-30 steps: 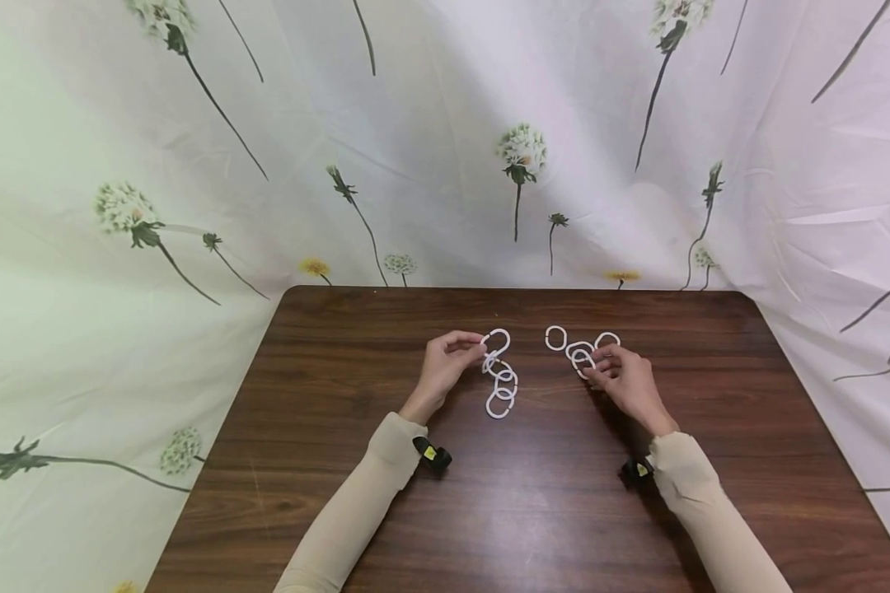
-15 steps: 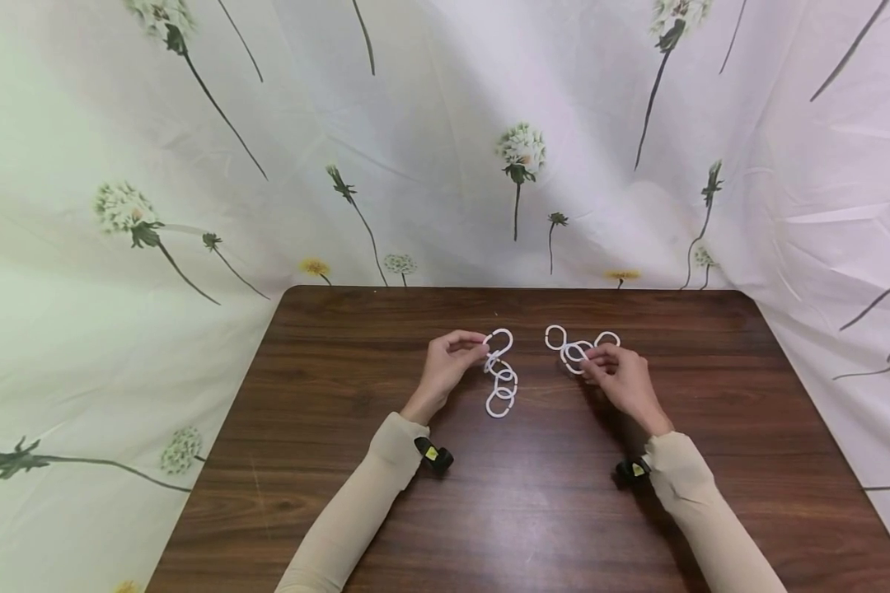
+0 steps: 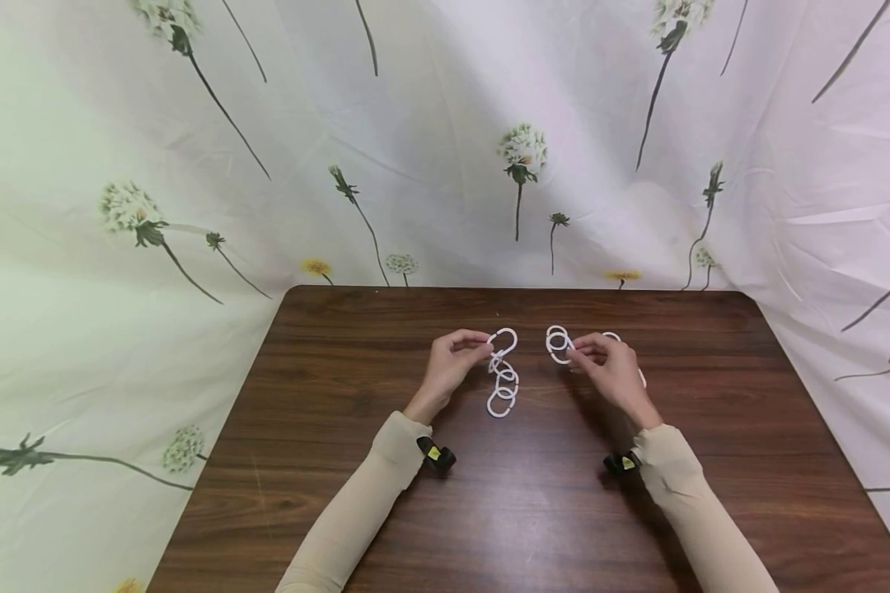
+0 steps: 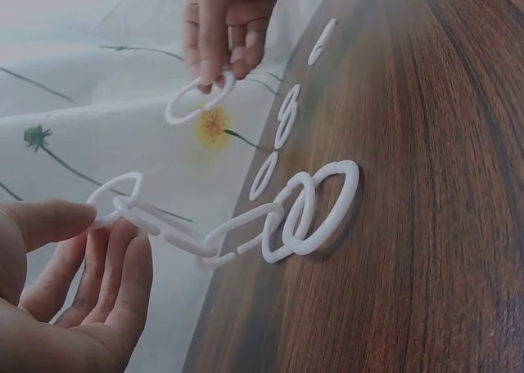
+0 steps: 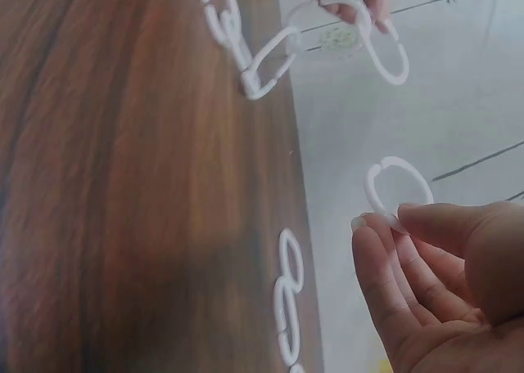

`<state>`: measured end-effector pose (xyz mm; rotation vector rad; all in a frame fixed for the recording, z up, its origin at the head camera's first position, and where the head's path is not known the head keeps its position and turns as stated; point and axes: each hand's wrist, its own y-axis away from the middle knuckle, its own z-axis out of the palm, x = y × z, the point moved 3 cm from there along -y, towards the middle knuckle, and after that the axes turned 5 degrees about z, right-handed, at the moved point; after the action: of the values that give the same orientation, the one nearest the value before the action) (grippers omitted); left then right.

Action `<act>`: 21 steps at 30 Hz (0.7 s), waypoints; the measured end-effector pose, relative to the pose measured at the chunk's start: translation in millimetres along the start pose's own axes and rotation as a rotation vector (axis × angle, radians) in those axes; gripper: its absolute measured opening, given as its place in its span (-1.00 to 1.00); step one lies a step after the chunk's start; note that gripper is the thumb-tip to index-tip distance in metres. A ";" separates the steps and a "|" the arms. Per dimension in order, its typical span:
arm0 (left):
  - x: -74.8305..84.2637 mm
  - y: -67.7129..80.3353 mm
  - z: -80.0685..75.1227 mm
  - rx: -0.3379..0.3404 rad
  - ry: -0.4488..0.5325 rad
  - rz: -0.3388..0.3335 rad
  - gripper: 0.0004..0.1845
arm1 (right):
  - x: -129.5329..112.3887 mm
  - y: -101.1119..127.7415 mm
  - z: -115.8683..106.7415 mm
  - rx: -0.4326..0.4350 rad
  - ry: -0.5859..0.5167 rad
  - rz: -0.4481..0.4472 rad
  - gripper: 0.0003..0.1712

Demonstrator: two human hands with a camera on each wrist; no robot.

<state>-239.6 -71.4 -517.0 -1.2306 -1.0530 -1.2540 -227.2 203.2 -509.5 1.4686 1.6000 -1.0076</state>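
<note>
1. Nearest me, the chain (image 3: 503,380) of white links trails across the table (image 3: 489,511) toward the person; its low end lies flat, so a quick lift would drag it, and it could swing or snag
2. Just left of the chain's top, the left hand (image 3: 451,362) pinches the top link (image 4: 115,199) between thumb and fingertips; the grip looks light, and a sideways pull could slip the link out
3. Right of the chain, well apart, the right hand (image 3: 606,366) pinches a single ring (image 5: 391,186) raised off the wood; if its split is not turned toward the chain, it may not hook on
4. Farthest, beside that hand, loose rings (image 3: 558,339) lie on the wood; a brushing wrist could scatter them toward the table edge
</note>
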 end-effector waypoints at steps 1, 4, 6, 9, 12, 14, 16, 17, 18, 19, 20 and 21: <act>0.3 0.2 0.4 0.000 -0.002 -0.001 -0.76 | -2.0 -0.9 1.3 -0.002 -0.019 -0.006 -0.74; 0.8 0.2 2.1 -0.002 0.000 -0.002 -0.77 | -8.8 -3.7 5.7 -0.007 -0.081 -0.020 -0.70; 1.2 0.3 3.8 -0.003 0.000 0.000 -0.76 | -12.7 -5.5 8.8 -0.013 -0.127 -0.028 -0.67; 1.8 0.4 7.0 -0.015 0.001 0.011 -0.74 | -17.1 -7.4 12.6 -0.022 -0.193 -0.025 -0.68; 1.6 0.4 9.6 -0.027 0.005 0.017 -0.73 | -20.0 -8.3 16.3 -0.027 -0.230 -0.020 -0.70; 1.1 0.1 10.6 -0.034 0.002 0.016 -0.72 | -22.0 -8.4 18.5 -0.030 -0.251 -0.011 -0.70; 0.4 0.1 11.2 -0.036 -0.002 0.012 -0.71 | -23.7 -8.7 21.2 -0.036 -0.268 -0.008 -0.69; 0.2 -0.1 11.4 -0.039 -0.005 0.010 -0.70 | -24.5 -8.9 22.4 -0.038 -0.281 -0.004 -0.68; -0.3 -0.3 11.5 -0.043 -0.006 0.009 -0.70 | -25.2 -9.1 23.6 -0.039 -0.288 -0.001 -0.67; -0.4 -0.2 11.6 -0.044 -0.010 0.009 -0.69 | -25.7 -9.5 24.7 -0.038 -0.295 0.004 -0.67; -0.4 -0.2 11.8 -0.046 -0.013 0.009 -0.68 | -26.5 -9.9 25.6 -0.041 -0.297 0.006 -0.67; -0.6 -0.1 12.1 -0.047 -0.013 0.006 -0.68 | -27.2 -10.2 26.6 -0.040 -0.305 0.012 -0.68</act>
<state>-238.8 -59.3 -516.5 -1.2787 -1.0338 -1.2741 -235.0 167.2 -495.5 1.2288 1.3820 -1.1259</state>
